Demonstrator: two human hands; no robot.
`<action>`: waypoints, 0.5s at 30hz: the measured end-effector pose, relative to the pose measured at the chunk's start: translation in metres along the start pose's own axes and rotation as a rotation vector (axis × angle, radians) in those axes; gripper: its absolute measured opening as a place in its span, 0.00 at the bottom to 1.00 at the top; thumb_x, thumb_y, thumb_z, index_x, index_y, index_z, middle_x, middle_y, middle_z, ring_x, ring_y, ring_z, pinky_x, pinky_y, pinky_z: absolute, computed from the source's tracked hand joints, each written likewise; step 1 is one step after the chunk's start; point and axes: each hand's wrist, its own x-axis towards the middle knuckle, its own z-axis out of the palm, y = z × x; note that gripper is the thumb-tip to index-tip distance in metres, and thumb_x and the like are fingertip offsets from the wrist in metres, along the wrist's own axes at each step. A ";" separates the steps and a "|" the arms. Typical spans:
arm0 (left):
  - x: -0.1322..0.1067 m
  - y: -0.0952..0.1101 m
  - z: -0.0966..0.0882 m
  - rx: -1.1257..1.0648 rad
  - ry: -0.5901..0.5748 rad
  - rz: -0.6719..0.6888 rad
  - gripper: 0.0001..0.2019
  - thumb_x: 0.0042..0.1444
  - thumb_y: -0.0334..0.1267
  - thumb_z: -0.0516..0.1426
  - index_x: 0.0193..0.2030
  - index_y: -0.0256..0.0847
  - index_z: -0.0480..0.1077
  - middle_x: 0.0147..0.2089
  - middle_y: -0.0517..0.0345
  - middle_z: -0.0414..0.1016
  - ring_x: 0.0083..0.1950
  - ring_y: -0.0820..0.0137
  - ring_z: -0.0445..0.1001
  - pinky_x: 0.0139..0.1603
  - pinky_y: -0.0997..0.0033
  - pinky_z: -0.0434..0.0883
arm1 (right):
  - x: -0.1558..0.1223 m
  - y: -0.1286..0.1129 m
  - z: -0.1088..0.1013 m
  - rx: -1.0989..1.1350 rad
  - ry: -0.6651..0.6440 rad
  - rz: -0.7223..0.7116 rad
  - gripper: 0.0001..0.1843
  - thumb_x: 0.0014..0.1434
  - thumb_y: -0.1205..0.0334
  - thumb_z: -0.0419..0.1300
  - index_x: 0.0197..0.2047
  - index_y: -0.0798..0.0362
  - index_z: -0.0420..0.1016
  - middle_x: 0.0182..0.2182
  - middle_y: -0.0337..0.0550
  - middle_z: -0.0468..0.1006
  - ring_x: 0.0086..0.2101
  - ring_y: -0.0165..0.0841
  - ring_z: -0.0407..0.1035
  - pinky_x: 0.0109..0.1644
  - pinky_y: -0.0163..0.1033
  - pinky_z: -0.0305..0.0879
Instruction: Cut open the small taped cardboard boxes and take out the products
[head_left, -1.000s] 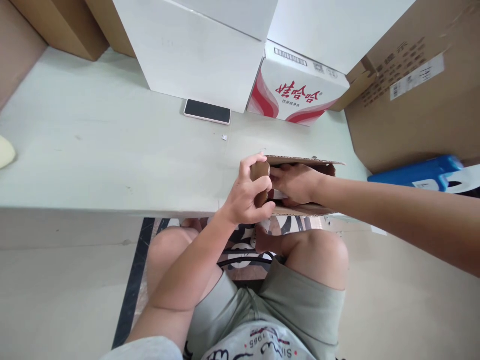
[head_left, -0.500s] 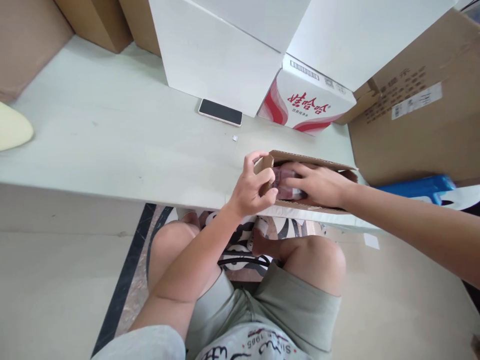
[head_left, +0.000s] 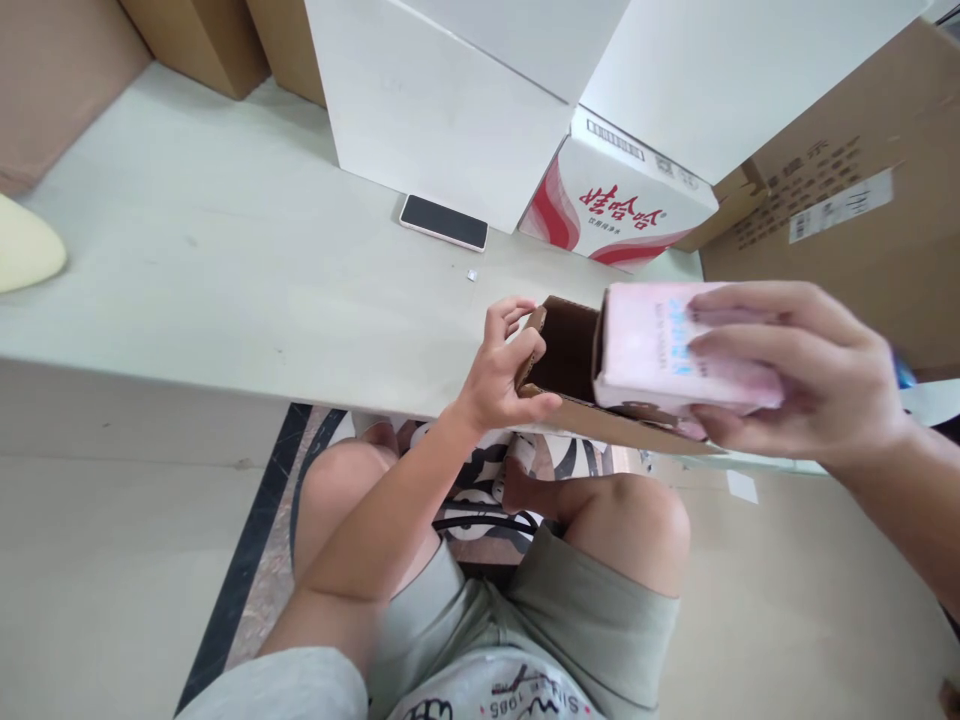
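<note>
A small pink box (head_left: 645,345) with light blue lettering is gripped in my right hand (head_left: 817,370), fingers across its top and thumb along the near side. It hangs over the right part of an open cardboard box (head_left: 611,425), covering that part from view. The left part of the cardboard box's brown inside shows. My left hand (head_left: 502,370) holds the left end of the cardboard box by its flap, thumb pointing right near the front edge.
Behind the hands, a black-screened phone (head_left: 444,222) lies on the pale table (head_left: 187,290) with a tiny white scrap (head_left: 472,275) nearby. White cartons (head_left: 435,110), a red-and-white carton (head_left: 619,205) and a large brown carton (head_left: 840,220) stand along the back and right.
My right hand has come up out of the cardboard box and moved right, now with the pink box in it. My left hand stays at the cardboard box's left end.
</note>
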 end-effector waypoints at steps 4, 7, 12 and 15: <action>0.005 0.006 -0.008 0.002 -0.110 -0.060 0.29 0.47 0.62 0.70 0.39 0.44 0.64 0.70 0.41 0.53 0.77 0.43 0.59 0.77 0.38 0.65 | -0.019 0.018 -0.003 -0.020 0.217 0.090 0.33 0.56 0.39 0.72 0.62 0.42 0.77 0.52 0.52 0.81 0.48 0.48 0.79 0.45 0.56 0.78; 0.009 0.015 -0.016 -0.021 -0.223 -0.117 0.28 0.44 0.49 0.73 0.42 0.45 0.62 0.75 0.38 0.51 0.80 0.43 0.55 0.77 0.39 0.65 | -0.031 0.027 0.003 0.008 0.362 0.183 0.33 0.55 0.35 0.71 0.59 0.42 0.80 0.51 0.51 0.82 0.49 0.49 0.79 0.49 0.58 0.76; 0.014 0.020 -0.017 0.041 -0.208 -0.163 0.25 0.49 0.43 0.71 0.42 0.46 0.58 0.73 0.34 0.58 0.81 0.44 0.57 0.72 0.42 0.69 | -0.039 0.033 0.002 0.077 0.621 0.228 0.29 0.54 0.38 0.73 0.54 0.45 0.84 0.48 0.48 0.85 0.49 0.48 0.79 0.54 0.60 0.71; 0.013 0.014 -0.012 0.139 -0.075 -0.175 0.26 0.49 0.45 0.71 0.42 0.46 0.59 0.72 0.36 0.59 0.80 0.45 0.59 0.71 0.43 0.69 | -0.046 0.042 -0.012 0.164 0.769 0.342 0.33 0.49 0.33 0.75 0.51 0.45 0.84 0.50 0.44 0.84 0.53 0.50 0.77 0.58 0.61 0.69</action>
